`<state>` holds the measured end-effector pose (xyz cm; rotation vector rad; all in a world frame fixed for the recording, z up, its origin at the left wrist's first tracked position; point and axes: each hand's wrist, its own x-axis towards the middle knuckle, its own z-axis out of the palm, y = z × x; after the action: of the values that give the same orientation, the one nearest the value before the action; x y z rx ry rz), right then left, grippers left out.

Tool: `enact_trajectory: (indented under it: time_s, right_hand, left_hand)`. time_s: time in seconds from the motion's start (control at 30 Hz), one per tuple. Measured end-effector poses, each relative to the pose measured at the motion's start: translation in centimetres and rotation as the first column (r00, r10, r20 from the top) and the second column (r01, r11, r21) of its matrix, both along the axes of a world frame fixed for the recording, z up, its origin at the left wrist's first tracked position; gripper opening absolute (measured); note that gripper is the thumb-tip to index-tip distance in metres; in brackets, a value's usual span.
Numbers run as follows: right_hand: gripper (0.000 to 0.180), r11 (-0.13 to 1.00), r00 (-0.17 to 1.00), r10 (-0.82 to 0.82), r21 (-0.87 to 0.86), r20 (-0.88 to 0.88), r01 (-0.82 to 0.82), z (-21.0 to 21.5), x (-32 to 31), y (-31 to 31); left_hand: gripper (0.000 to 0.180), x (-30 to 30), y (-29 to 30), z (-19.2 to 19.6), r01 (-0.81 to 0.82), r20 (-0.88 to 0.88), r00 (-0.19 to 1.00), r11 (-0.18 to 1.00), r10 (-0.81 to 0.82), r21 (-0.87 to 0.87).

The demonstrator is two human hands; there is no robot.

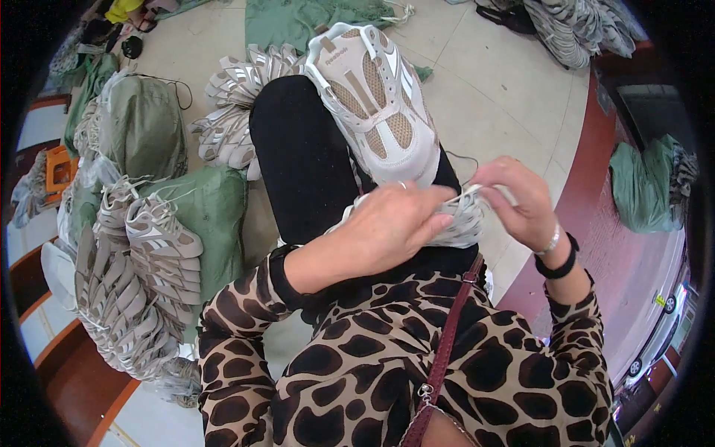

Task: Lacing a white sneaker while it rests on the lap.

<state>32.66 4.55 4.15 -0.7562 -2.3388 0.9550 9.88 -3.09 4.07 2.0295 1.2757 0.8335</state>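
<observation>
A stack of beige and white sneaker uppers [387, 141], with tan mesh panels, rests on my lap over my black-trousered legs. Just below its toe end lies a bundle of white shoelaces [463, 225]. My left hand [387, 227] reaches across the bundle, its fingers closed at the laces and partly hidden behind one another. On the bundle's right side, my right hand [515, 200] pinches a pale lace between thumb and fingers. The lace runs between both hands.
At left, stacked sneaker uppers [160, 261] lean near green sacks [212, 223]. More uppers [234, 112] lie on the tiled floor beyond my knee. A green bag [644, 182] sits at right, near a maroon strip [573, 197]. A red strap [454, 320] crosses my front.
</observation>
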Motion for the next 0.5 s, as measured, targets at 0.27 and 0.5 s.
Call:
enact_trajectory:
  time_s: [0.27, 0.5]
  right_hand:
    - [0.014, 0.77, 0.808, -0.577, 0.251, -0.118, 0.587, 2.9, 17.4, 14.2]
    - [0.021, 0.548, 0.604, -0.79, 0.32, -0.107, 0.773, -0.7, 42.8, 28.9]
  left_hand:
    - [0.028, -12.3, -3.1, 8.5, 0.573, 0.723, 0.691, 0.591, 0.026, -0.568]
    - [0.029, -17.1, -6.8, 9.6, 0.181, 0.592, 0.72, 0.725, 0.362, -0.665]
